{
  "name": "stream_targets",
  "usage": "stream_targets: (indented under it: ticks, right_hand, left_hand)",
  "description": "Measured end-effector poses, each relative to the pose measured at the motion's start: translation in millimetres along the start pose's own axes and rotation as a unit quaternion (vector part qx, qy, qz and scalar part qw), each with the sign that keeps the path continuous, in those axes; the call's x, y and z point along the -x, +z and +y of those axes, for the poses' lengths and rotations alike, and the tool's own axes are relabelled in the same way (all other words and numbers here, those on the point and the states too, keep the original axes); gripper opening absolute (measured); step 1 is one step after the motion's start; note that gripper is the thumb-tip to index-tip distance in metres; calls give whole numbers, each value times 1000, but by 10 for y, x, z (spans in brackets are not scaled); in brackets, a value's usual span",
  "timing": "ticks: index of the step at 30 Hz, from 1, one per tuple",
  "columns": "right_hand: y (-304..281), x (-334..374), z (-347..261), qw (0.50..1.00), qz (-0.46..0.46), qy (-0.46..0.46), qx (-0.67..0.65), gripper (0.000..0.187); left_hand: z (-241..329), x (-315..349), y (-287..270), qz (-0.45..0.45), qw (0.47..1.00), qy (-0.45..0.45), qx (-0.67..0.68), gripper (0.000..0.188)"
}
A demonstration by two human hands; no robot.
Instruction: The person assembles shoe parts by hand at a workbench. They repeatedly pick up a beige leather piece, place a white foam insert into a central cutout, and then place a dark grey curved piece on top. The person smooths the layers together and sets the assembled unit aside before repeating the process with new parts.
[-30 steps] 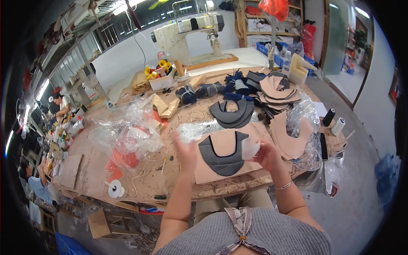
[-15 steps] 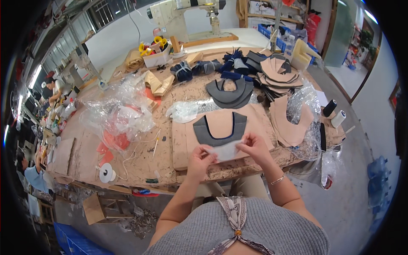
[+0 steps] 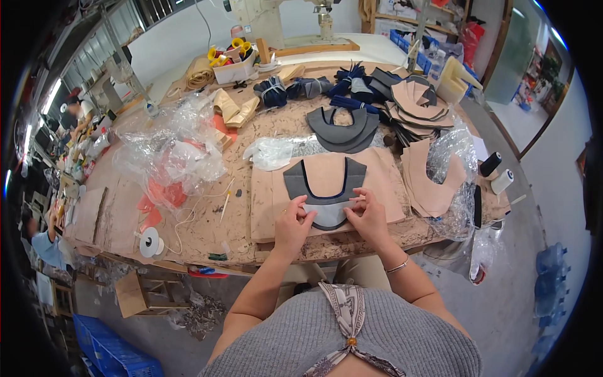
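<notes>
A dark grey U-shaped upper piece [image 3: 352,176] with a navy-edged opening lies on a flat tan board [image 3: 386,188]. Across its rounded near end rests a pale, translucent patch [image 3: 326,213], whose lower edge follows the curve. My left hand [image 3: 294,227] pinches the patch's left end between thumb and fingers. At the opposite end, my right hand [image 3: 369,218] does the same, thumb and fingertips on the edge. Both hands are low against the grey piece. Just beyond the board sits a stack of similar dark grey U-shaped pieces [image 3: 344,137].
Tan cut pieces [image 3: 427,182] lie right of the board, beside crumpled clear plastic [image 3: 453,151]. Thread cones [image 3: 501,181] stand at the right edge. Plastic wrapping [image 3: 179,151] and a white spool [image 3: 151,242] occupy the left. Tied navy bundles [image 3: 271,93] are at the back.
Both hands have lowered the pale patch from above the board's near edge onto the rounded end of the grey piece. The patch now lies spread flat there.
</notes>
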State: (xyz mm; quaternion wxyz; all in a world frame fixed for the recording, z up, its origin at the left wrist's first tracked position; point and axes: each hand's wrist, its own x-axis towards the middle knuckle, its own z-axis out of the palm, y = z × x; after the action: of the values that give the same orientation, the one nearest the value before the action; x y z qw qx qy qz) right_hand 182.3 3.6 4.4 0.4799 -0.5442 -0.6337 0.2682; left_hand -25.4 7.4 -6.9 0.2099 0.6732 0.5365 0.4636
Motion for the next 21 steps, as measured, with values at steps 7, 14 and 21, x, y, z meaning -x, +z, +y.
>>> stream_targets:
  ticks: [7,14,21]
  right_hand:
    - [52,25,-26,999,5,-36,30,43]
    - [131,37,-65,984,25,-112,140,41]
    - [84,-43,8,982,9,-118,148,45]
  left_hand:
    - [4,-1,-1,15,1000,9,-12,45]
    - [-63,-131,-113,32,992,12,-118,38]
    - [410,206,142,-142,942,230,-197,86]
